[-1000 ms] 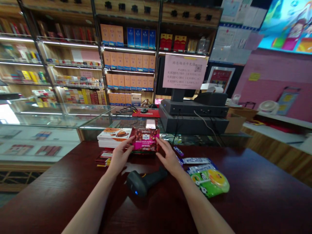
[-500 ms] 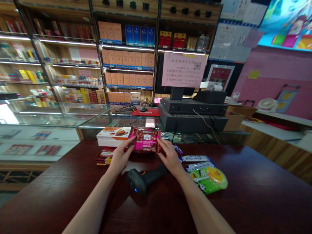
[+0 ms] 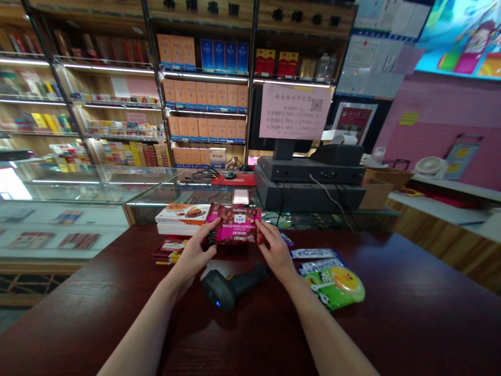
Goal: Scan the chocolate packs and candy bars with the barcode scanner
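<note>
A pink-and-brown packet of hazelnut chocolate (image 3: 239, 225) is held by its sides between my hands, label facing me. My left hand (image 3: 197, 254) grips its left edge, the thumb lower down. On its right edge are the fingers of my right hand (image 3: 275, 250). A second similar packet (image 3: 213, 213) shows partly behind it on the left. White-and-orange boxes (image 3: 182, 219) stand just beyond my left hand, with thin flat packs (image 3: 169, 251) in front. Below the packet, a black handheld barcode scanner (image 3: 230, 286) lies on the brown table (image 3: 235, 344), its blue light lit.
Right of my right hand lie blue-and-white wrapped bars (image 3: 315, 254) and a green pack with a yellow duck face (image 3: 336, 287). Behind the table are a glass display counter (image 3: 156, 196), a cash register (image 3: 309, 183) with a paper sign (image 3: 295, 112), and stocked shelves (image 3: 205, 96).
The front chocolate packet has shifted slightly right, with both hands moving along. More of the packet behind shows at its left. The scanner and other goods have stayed put.
</note>
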Available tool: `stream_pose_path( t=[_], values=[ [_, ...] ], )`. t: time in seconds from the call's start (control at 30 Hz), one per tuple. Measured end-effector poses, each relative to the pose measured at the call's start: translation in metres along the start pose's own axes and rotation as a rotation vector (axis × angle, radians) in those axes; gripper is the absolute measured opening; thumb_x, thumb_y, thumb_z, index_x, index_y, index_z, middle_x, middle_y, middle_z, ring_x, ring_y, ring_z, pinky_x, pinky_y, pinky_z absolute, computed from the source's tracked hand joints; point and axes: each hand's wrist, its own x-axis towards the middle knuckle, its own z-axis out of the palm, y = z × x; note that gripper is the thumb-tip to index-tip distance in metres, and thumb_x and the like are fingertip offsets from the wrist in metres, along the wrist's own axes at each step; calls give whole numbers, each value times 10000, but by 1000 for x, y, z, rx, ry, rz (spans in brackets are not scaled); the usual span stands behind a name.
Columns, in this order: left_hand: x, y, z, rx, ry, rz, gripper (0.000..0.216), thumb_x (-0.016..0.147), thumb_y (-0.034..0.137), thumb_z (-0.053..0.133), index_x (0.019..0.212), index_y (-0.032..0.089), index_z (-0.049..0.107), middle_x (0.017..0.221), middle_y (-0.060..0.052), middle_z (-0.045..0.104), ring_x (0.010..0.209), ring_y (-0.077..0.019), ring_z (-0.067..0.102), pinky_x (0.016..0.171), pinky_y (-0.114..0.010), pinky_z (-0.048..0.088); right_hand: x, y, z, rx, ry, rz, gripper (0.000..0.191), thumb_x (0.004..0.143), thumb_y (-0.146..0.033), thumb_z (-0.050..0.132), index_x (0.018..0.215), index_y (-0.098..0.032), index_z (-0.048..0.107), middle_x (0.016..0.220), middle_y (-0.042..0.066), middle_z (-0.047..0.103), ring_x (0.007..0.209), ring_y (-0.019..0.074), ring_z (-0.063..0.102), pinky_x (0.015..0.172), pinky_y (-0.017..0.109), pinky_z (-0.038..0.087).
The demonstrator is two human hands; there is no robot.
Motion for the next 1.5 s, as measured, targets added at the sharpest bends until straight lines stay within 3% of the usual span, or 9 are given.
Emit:
stream_pose_path(
  t=[0.2, 0.4, 0.5, 0.8, 0.93, 1.03, 1.17, 1.27, 1.5],
  values=[
    [1, -6, 5, 44, 38, 35, 550, 840, 244, 556, 1390, 259, 583, 1378, -47, 640, 1304, -224, 566, 1149, -408, 403, 2, -4, -4, 7, 79, -8, 545, 958, -123, 480, 1456, -341, 518, 1312, 67, 649, 1221, 227, 612, 1082, 422, 503],
    [-3, -8, 4, 76, 207, 66, 318, 893, 306, 555, 1157, 282, 731, 1171, -13, 749, 1157, -215, 662, 1058, -362, 489, 2, -11, -4, 60, 137, -50, 381, 996, -161, 488, 1292, -309, 679, 1153, 66, 728, 1086, 205, 678, 989, 370, 553],
    [-5, -9, 3, 67, 230, 112, 244, 904, 339, 579, 1058, 277, 758, 1050, -9, 775, 1082, -219, 688, 1029, -369, 508, 2, -12, -6, 85, 141, -39, 325, 996, -184, 509, 1210, -300, 724, 1094, 61, 749, 1037, 207, 697, 942, 369, 571],
    [-6, -1, 4, 112, 267, 157, 195, 923, 311, 575, 982, 254, 751, 951, -31, 713, 922, -178, 665, 855, -304, 529, 3, -10, -10, 163, 104, 0, 287, 978, -168, 526, 1151, -267, 732, 1076, 61, 757, 1016, 202, 699, 911, 357, 556],
    [-2, 1, 5, 140, 352, 172, 180, 916, 323, 584, 926, 245, 747, 983, -43, 658, 970, -185, 627, 887, -327, 515, 2, -10, -7, 203, 102, 83, 183, 967, -226, 580, 1052, -249, 740, 979, 45, 753, 919, 198, 696, 822, 326, 547],
    [0, -1, 7, 108, 341, 188, 151, 905, 334, 609, 875, 224, 708, 1008, -41, 672, 992, -192, 625, 914, -343, 504, 4, -11, -5, 204, 133, 137, 110, 942, -264, 632, 956, -231, 735, 889, 30, 712, 837, 185, 658, 739, 291, 516],
    [0, -5, 9, 96, 313, 126, 144, 893, 359, 621, 860, 227, 668, 924, -17, 688, 950, -188, 625, 894, -333, 499, 6, -11, -3, 180, 186, 214, 147, 906, -310, 672, 803, -207, 687, 845, 16, 612, 721, 154, 569, 614, 257, 446],
    [-1, -6, 11, 88, 328, 66, 177, 868, 400, 630, 846, 229, 670, 903, -15, 675, 923, -188, 627, 874, -324, 504, 7, -11, -2, 208, 177, 244, 237, 903, -335, 665, 714, -199, 620, 865, 15, 592, 693, 139, 529, 614, 254, 425],
    [-1, -5, 14, 31, 321, -52, 225, 834, 436, 655, 874, 216, 676, 895, -11, 676, 866, -178, 639, 856, -319, 497, 3, -9, 3, 246, 96, 382, 247, 923, -432, 619, 851, -200, 663, 762, -12, 612, 651, 143, 521, 649, 263, 411]
  ],
)
